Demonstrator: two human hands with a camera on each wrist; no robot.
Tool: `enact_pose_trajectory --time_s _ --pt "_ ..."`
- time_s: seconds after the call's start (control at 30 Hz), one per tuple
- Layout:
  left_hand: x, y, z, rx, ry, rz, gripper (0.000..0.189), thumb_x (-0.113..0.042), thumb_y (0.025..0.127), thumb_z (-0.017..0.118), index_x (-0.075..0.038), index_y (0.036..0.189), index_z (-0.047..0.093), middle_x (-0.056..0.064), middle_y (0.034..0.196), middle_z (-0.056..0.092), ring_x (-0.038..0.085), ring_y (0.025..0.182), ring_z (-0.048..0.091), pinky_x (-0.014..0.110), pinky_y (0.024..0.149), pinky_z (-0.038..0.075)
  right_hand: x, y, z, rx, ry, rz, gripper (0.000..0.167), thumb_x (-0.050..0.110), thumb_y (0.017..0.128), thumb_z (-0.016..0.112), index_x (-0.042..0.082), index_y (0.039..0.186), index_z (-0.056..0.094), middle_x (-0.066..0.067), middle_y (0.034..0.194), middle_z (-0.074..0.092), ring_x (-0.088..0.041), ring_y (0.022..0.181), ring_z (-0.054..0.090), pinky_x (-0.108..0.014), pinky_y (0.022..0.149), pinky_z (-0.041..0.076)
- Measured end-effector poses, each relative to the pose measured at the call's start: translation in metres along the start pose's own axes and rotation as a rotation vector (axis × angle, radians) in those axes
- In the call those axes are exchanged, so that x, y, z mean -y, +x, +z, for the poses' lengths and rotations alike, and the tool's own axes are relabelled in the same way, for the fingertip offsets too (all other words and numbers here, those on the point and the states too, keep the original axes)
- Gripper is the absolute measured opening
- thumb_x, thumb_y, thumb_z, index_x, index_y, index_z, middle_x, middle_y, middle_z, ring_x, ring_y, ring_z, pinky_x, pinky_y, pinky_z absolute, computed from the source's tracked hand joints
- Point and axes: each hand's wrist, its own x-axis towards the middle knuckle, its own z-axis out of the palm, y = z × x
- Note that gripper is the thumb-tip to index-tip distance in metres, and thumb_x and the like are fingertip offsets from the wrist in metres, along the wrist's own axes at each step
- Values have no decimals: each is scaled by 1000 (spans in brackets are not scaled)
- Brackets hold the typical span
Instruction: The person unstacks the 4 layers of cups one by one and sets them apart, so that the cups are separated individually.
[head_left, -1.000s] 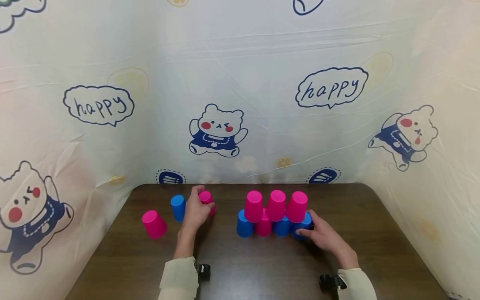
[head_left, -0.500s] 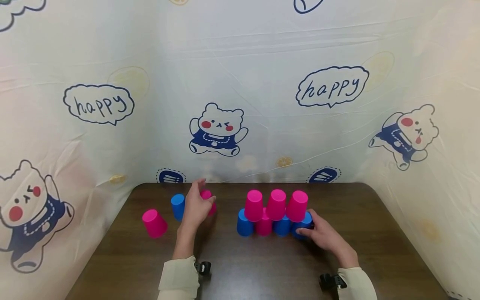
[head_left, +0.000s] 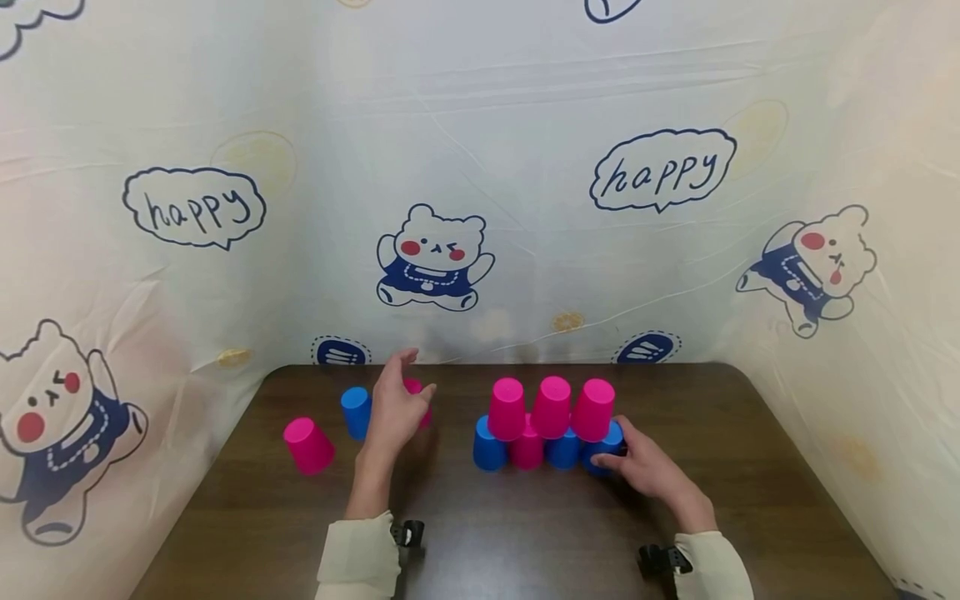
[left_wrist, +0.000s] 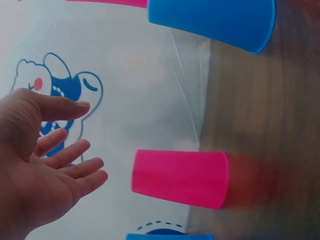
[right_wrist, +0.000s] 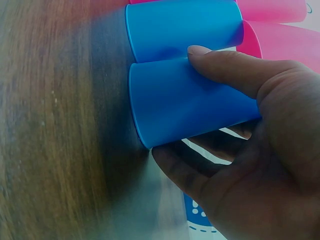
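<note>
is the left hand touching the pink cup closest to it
Apart: the left wrist view plainly shows backdrop between the left hand and the pink cup.

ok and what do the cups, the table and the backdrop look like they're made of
Cups: probably plastic, smooth and satin, judging by the even colour and thin, crisp rims.
Table: wood or wood-look laminate, softly shiny, with dark grain streaks.
Backdrop: a thin printed sheet with fine creases and a slight sheen; fabric or plastic, I can't tell.
</note>
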Motion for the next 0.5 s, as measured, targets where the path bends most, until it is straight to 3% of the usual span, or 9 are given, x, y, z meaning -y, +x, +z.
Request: enact_pose_trajectory --time_s 0.23,0.5 --pt "-17 -6 0 20 -16 39 73 -7 92 80 -14 155 43 9 158 51 37 149 46 57 117 44 1 0 -2 0 2 10 61 29 95 79 9 142 47 -13 132 64 -31 119 62 -64 107 50" --pt "-32 -14 -2 172 -41 103 82 -11 90 83 -21 158 39 5 162 45 36 153 40 55 119 42 2 1 1 -15 -3 -24 56 26 95 79 8 139 50 -14 127 66 -30 113 62 -62 106 51"
